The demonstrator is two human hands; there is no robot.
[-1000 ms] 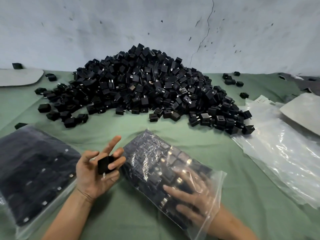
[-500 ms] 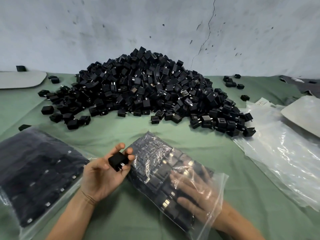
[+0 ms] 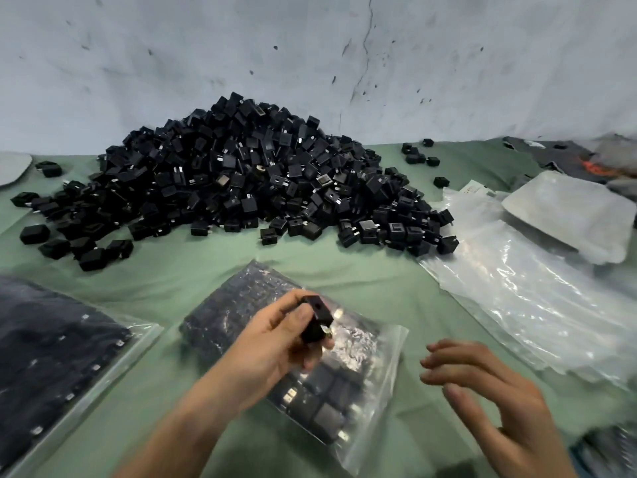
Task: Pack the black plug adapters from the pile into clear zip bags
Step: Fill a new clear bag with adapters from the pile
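A big pile of black plug adapters point(image 3: 241, 177) lies on the green cloth against the wall. In front of me a clear zip bag point(image 3: 365, 381) lies flat, mostly filled with adapters in rows. My left hand point(image 3: 275, 346) hovers above this bag and pinches one black adapter point(image 3: 315, 320) between thumb and fingers. My right hand point(image 3: 482, 391) is out of the bag, to its right, above the cloth, with fingers relaxed and holding nothing.
A filled zip bag point(image 3: 58, 357) lies at the left edge. Empty clear bags point(image 3: 517, 288) are stacked at the right, with a white pack point(image 3: 568, 215) behind them. Loose adapters point(image 3: 418, 157) dot the cloth near the wall. Another filled bag point(image 3: 610, 450) peeks in at bottom right.
My right hand has come out of the bag and now sits to its right. My left hand has carried the adapter rightwards over the bag. The view has shifted left.
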